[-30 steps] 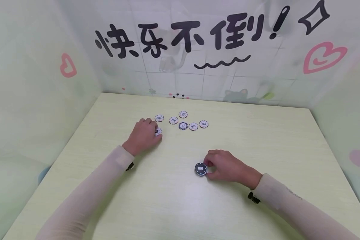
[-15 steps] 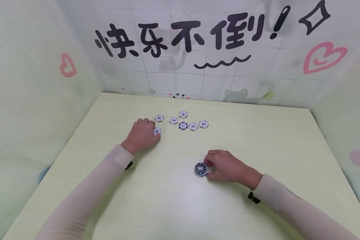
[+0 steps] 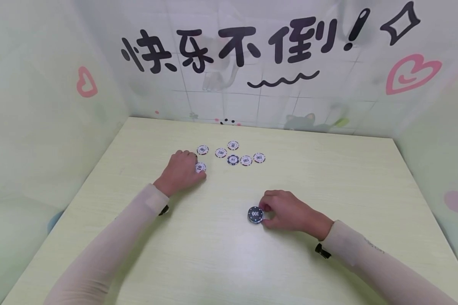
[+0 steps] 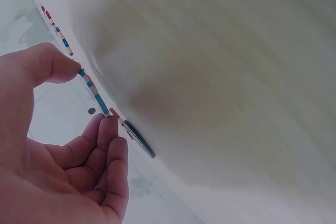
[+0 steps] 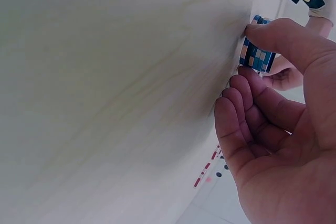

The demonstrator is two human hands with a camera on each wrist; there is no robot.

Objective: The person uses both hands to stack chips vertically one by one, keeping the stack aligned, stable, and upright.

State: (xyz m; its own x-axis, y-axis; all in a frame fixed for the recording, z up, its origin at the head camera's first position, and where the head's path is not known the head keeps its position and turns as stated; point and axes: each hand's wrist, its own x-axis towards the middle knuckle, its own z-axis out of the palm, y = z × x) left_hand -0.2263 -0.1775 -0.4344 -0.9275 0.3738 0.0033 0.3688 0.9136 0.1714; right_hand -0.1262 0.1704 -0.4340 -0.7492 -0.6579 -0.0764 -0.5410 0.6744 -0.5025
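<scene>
Thumb and index finger of my left hand (image 3: 180,173) pinch a poker chip (image 3: 200,167) by its edge. It has a white face marked 10, and its teal-banded rim (image 4: 94,92) shows in the left wrist view. A dark chip (image 4: 139,140) lies beside those fingertips there, largely hidden by the hand in the head view. Nearer the front, my right hand (image 3: 288,212) grips a short stack of chips (image 3: 255,215) topped by a black 100 chip. Teal and white blocks mark the stack's side (image 5: 257,51) between thumb and index finger; the stack stands on the table.
Several loose chips lie flat toward the back of the pale table (image 3: 328,169): a white 100 chip (image 3: 202,150) by the left hand, a blue-rimmed 10 chip (image 3: 233,159), and another 100 chip (image 3: 259,158) at the right. Printed sheets (image 3: 221,101) wall the table behind and at both sides.
My left hand has shifted slightly left, and more of the white 10 chip's face shows at its fingertips. The right hand and its stack have stayed put.
</scene>
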